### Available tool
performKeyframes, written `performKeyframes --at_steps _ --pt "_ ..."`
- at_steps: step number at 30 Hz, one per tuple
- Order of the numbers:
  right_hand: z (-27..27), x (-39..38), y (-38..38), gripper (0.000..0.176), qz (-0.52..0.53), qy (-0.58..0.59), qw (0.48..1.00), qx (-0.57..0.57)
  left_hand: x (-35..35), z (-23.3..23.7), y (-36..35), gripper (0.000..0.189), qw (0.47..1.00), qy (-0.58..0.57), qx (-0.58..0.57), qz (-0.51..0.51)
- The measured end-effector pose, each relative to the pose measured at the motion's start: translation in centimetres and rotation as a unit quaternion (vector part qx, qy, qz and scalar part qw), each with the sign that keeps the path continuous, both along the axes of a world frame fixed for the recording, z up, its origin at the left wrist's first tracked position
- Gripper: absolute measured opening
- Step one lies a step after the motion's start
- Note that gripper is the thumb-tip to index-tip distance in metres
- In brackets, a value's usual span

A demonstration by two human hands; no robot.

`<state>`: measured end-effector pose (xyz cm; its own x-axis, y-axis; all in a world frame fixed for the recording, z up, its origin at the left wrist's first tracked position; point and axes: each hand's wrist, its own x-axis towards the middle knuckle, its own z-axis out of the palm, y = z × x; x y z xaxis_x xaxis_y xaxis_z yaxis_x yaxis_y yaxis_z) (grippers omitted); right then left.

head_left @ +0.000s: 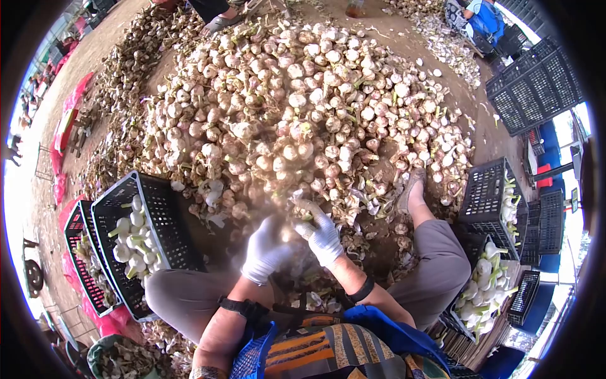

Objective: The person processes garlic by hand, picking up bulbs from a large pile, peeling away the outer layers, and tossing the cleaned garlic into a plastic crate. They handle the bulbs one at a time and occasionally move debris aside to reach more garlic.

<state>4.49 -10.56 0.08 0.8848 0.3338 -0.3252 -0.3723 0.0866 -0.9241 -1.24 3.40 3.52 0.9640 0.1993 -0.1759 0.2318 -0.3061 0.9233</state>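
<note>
Both of my hands wear white knit gloves and meet in front of my lap, over the near edge of a big heap of garlic bulbs (297,101). My right hand (322,237) has its fingers closed around a garlic bulb (304,215), partly hidden by the glove. Just beside it on the left, my left hand (264,251) is smeared by motion, so its fingers do not show clearly. Dust hangs in the air around both hands. Loose papery skins (218,199) lie on the ground close by.
A black crate (170,215) of cleaned white garlic leans by my left knee, another crate beyond it. On my right stand a black crate (483,196) and a pile of trimmed garlic (486,287). Stacked crates (536,85) and a person in blue (486,22) are farther right.
</note>
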Motion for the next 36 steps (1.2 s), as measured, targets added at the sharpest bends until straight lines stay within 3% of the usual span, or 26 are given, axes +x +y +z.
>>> performKeyframes --at_steps 2,9,11,12,13,14,16,17,18,20,21,22,23,25,26,27,28,30,32,34,36 --pt "0.9 0.0 0.2 0.049 -0.008 0.024 0.999 0.024 -0.2 -0.2 -0.1 0.066 1.000 -0.004 -0.009 0.005" --pt "0.2 0.0 0.0 0.053 -0.006 -0.015 1.000 -0.010 -0.1 1.2 0.0 0.063 0.973 -0.076 0.216 -0.040" --pt "1.5 0.2 0.0 0.056 -0.023 0.075 0.995 0.067 -0.1 0.5 0.1 0.061 0.962 -0.099 0.250 -0.044" --pt "1.7 0.2 -0.1 0.056 -0.024 0.075 0.995 0.067 0.0 0.2 0.1 0.058 0.998 -0.054 0.044 0.012" --pt "1.8 0.1 -0.3 0.053 -0.012 0.049 0.995 0.081 0.0 0.0 0.2 0.056 0.984 -0.005 -0.165 0.067" --pt "2.1 0.1 -0.6 0.050 0.000 0.022 0.995 0.095 -0.2 0.2 0.4 0.053 0.922 0.057 -0.371 0.090" --pt "3.5 0.5 -1.0 0.040 0.039 -0.017 0.997 0.061 -0.3 -0.3 0.8 0.052 0.849 0.067 -0.513 0.107" --pt "3.4 0.8 -1.2 0.037 0.068 -0.202 0.977 -0.019 -0.5 -0.3 0.7 0.051 0.829 0.060 -0.548 0.098" --pt "3.2 1.0 -1.4 0.034 0.093 -0.378 0.916 -0.099 -0.6 -0.5 0.8 0.051 0.829 0.060 -0.547 0.098" --pt "3.3 1.1 -1.4 0.037 0.089 -0.385 0.914 -0.097 -0.6 -1.2 1.2 0.052 0.800 0.118 -0.583 0.081" --pt "4.0 0.7 -1.2 0.040 0.064 -0.299 0.948 -0.092 -0.4 -1.0 1.2 0.060 0.837 0.118 -0.527 0.088" --pt "4.5 0.4 -0.9 0.042 0.039 -0.211 0.973 -0.085 -0.2 -0.8 1.0 0.060 0.837 0.119 -0.527 0.086" --pt "5.0 0.2 -0.3 0.039 -0.006 -0.104 0.994 0.037 -0.1 -0.4 0.8 0.065 0.877 0.083 -0.468 0.074" --pt "4.1 0.3 -1.1 0.034 0.041 -0.070 0.997 0.002 0.0 0.8 -0.2 0.077 0.917 0.012 -0.396 0.051" --pt "3.2 0.3 -1.7 0.029 0.088 -0.036 0.995 -0.032 0.1 2.1 -0.8 0.074 0.919 0.004 -0.389 0.062" --pt "0.2 -0.3 -2.8 0.020 0.119 -0.081 0.988 -0.049 0.0 2.2 -0.8 0.068 0.907 0.029 -0.417 0.059" --pt "0.9 0.1 -2.7 0.018 0.154 -0.143 0.977 -0.032 -0.4 2.3 -0.3 0.062 0.898 0.042 -0.434 0.056" --pt "3.2 0.0 -1.9 0.024 0.086 -0.071 0.994 0.009 -0.5 1.7 -0.1 0.045 0.926 0.045 -0.369 0.063" --pt "1.1 0.2 -1.9 0.028 0.094 -0.225 0.953 -0.182 -0.5 2.1 -0.1 0.029 0.918 0.064 -0.382 0.081" --pt "0.3 0.6 -1.5 0.028 0.089 -0.258 0.952 -0.137 -1.1 0.7 0.0 0.032 0.878 0.073 -0.471 0.048" --pt "0.7 1.0 -1.3 0.026 0.087 -0.270 0.953 -0.105 -1.0 -0.9 0.4 0.035 0.890 0.073 -0.451 0.001"
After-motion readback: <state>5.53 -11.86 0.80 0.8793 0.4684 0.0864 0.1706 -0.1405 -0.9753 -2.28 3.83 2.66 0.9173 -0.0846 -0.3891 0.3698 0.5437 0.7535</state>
